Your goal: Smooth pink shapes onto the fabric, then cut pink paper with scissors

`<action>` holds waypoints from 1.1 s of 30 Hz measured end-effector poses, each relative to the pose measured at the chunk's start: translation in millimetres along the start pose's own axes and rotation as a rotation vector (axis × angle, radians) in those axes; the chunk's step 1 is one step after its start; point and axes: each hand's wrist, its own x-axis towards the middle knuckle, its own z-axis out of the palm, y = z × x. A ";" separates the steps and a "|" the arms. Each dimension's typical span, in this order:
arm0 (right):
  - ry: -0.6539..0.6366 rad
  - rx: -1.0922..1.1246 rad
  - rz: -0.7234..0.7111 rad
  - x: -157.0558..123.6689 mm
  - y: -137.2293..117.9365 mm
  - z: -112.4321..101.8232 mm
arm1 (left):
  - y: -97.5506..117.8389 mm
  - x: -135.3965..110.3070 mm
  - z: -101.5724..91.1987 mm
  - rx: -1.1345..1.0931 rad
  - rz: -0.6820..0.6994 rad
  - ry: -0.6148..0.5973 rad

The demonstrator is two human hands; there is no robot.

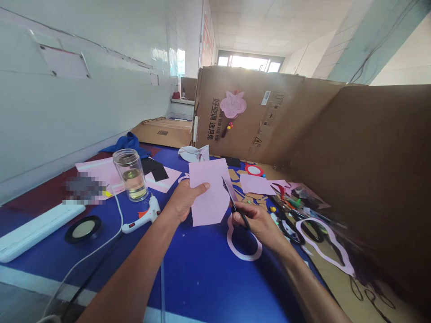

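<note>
My left hand [183,202] grips the lower left edge of a pale pink craft sheet [208,193], which has a cut, angled outline. My right hand [256,224] is shut on the black handles of a pair of scissors [232,199]. Their metal blades point up and away, touching or just beside the sheet's right edge. A pink cut-out ring [244,251] lies on the blue work mat [202,278] just below my right hand. A hot glue gun [144,215] lies left of my left hand.
A glass jar of liquid [130,175] and a white power strip [37,231] stand to the left. To the right lie black-handled scissors [292,229], craft scraps and a pink outline [325,246]. Cardboard walls [249,112] rise behind and rightward.
</note>
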 end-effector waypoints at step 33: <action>-0.024 -0.023 0.020 -3.4 2.1 -7.5 | 5.1 2.5 -5.0 0.139 0.037 0.024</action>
